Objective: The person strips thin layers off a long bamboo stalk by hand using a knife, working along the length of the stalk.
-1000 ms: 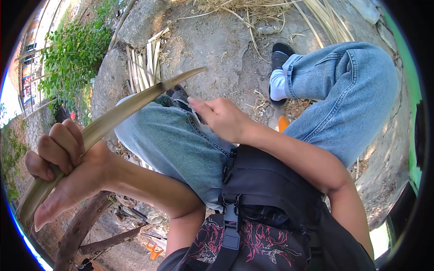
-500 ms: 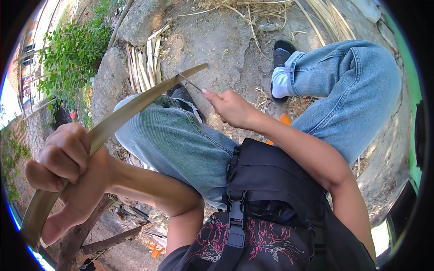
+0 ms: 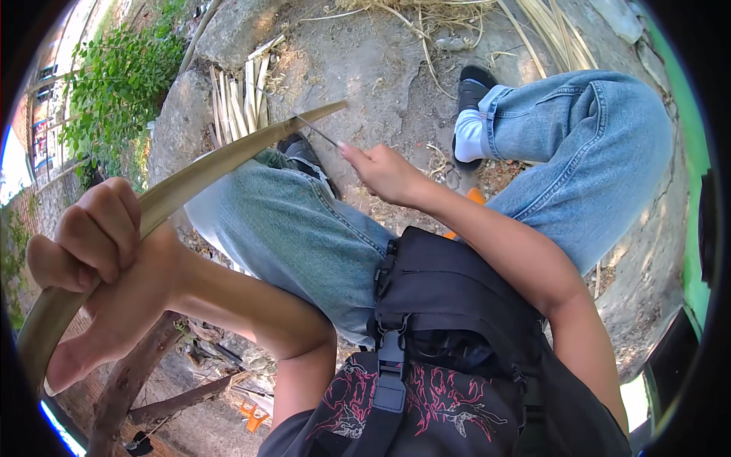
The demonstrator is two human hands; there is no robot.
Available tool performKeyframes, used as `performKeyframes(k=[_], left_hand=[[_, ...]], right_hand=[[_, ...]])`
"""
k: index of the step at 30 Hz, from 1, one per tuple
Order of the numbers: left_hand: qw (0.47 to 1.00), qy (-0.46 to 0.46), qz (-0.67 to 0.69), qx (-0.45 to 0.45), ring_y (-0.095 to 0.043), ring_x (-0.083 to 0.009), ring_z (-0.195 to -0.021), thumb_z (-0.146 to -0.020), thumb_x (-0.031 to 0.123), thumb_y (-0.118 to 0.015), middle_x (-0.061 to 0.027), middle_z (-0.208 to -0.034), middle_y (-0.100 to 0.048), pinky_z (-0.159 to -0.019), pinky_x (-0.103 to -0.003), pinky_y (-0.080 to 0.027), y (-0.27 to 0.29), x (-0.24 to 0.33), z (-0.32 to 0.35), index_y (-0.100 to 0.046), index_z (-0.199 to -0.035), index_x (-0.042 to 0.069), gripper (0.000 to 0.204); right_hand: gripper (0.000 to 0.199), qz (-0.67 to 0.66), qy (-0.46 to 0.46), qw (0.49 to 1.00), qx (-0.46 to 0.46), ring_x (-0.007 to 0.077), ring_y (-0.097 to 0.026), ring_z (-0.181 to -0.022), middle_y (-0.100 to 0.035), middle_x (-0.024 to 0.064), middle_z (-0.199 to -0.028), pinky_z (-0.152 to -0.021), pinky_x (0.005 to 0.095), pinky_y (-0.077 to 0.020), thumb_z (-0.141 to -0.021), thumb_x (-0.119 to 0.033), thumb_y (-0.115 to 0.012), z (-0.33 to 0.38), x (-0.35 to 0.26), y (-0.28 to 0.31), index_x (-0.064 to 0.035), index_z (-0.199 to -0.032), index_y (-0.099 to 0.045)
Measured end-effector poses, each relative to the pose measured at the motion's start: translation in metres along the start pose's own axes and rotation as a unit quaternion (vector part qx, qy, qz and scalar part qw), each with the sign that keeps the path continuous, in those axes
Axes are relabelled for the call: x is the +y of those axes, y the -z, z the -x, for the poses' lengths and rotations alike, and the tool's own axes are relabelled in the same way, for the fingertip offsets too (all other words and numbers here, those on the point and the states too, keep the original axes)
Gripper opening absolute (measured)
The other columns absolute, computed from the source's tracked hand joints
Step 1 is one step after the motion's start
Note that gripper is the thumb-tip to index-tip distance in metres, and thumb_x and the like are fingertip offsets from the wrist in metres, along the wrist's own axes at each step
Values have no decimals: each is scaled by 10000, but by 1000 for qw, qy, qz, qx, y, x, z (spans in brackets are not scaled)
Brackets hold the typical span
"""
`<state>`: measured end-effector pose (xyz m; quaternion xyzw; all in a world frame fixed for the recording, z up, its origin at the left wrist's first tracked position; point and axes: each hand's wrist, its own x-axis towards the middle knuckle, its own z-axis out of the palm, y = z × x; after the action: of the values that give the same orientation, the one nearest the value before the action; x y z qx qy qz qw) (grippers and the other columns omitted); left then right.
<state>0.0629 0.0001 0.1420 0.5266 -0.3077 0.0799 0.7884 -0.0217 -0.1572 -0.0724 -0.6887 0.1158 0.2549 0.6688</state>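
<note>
My left hand (image 3: 103, 263) grips a long curved pale-green strip of plant stalk (image 3: 228, 156), raised close to the camera at the left. The strip arches across my left knee to a pointed tip at upper centre. My right hand (image 3: 384, 174) is stretched forward over my knees and pinches a thin strand or blade (image 3: 316, 129) that runs up to the strip near its tip. What the thin thing is I cannot tell. I sit in blue jeans with a black bag (image 3: 457, 305) strapped on my chest.
Several cut pale stalk strips (image 3: 240, 95) lie on the dirt ahead beside a large rock (image 3: 232, 30). Dry straw lies at the top. My black sandals (image 3: 476, 84) rest on the ground. Wooden sticks (image 3: 129, 381) and an orange thing lie at lower left. Green bushes grow at upper left.
My right hand has moved forward from my thigh toward the strip's tip, drawing out the thin strand. My left hand has pulled the strip closer to the camera.
</note>
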Motion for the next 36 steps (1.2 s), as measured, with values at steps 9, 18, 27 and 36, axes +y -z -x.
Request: performKeyframes(k=[9, 18, 27, 36], left_hand=[[898, -96, -351, 246, -229, -88, -442, -870, 702, -343, 30, -488, -243, -434, -252, -149, -23, -2, -5, -236, -561, 156, 636], [969, -46, -139, 200, -163, -83, -457, -879, 599, -472, 53, -500, -224, -439, -273, -130, -3, 10, 3, -278, -561, 172, 566], [917, -83, -270, 281, -131, -86, -461, -926, 558, -409, 40, -514, -184, -436, -274, -104, -22, -2, -7, -229, -584, 182, 539], [996, -46, 28, 74, -141, -74, -449, -860, 626, -485, 65, -496, -199, -428, -277, -100, 17, 11, 8, -326, -608, 177, 539]], right_hand=[[639, -48, 113, 991, -55, 145, -413, -479, -425, 73, -476, -490, 338, -375, -961, -476, -400, 36, -44, -20, 22, -575, -510], [615, -65, 82, 992, -76, 86, -379, -488, -398, -7, -489, -462, 301, -347, -976, -464, -380, 32, -34, -7, -26, -553, -463], [630, -65, 97, 991, -66, 212, -472, -535, -505, 169, -532, -568, 386, -411, -964, -464, -377, 27, -40, -12, 52, -667, -584], [648, -46, 102, 992, -50, 88, -378, -469, -393, -2, -470, -453, 300, -333, -972, -491, -362, 13, -15, -13, -28, -529, -455]])
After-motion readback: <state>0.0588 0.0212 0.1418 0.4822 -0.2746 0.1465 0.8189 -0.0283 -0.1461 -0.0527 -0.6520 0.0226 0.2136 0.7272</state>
